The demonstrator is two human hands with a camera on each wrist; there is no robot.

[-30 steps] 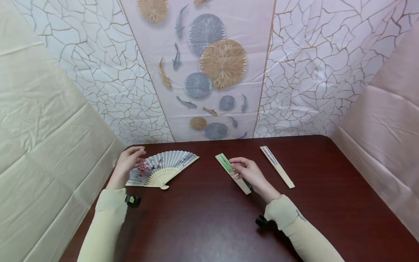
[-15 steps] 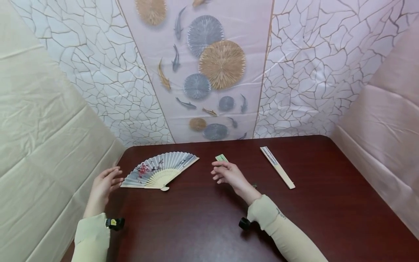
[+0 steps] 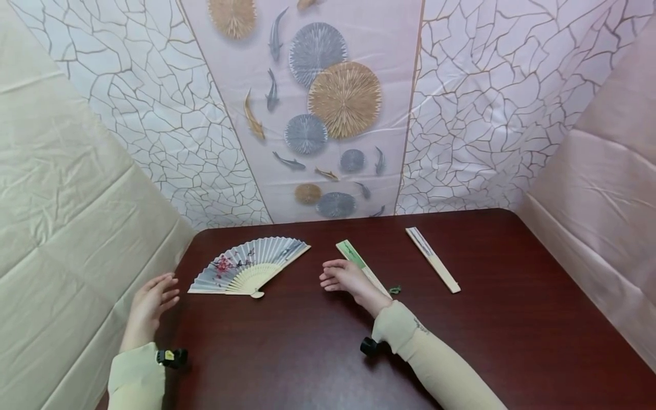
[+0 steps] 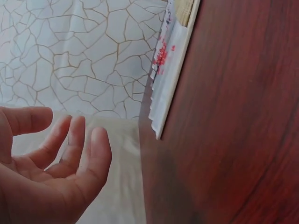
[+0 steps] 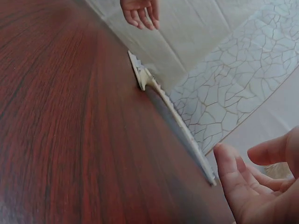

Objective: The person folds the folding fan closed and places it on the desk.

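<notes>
An unfolded hand fan, pale grey with red blossoms and light ribs, lies on the left of the dark red-brown table. My left hand hovers just left of it, fingers loosely bent around nothing; the left wrist view shows the same hand apart from the fan's edge. Above the table's middle is my right hand, also holding nothing, partly covering a folded green fan with a green tassel. In the right wrist view the fingers of that hand are relaxed.
A second folded fan, pale with a grey strip, lies farther right on the table. Patterned cloth hangs behind the table's back edge. Plain cloth walls stand on the left and right.
My left hand has drawn back from over the open fan, moving left and nearer to me. My right hand has moved left and slightly nearer, away from the green fan's upper part.
</notes>
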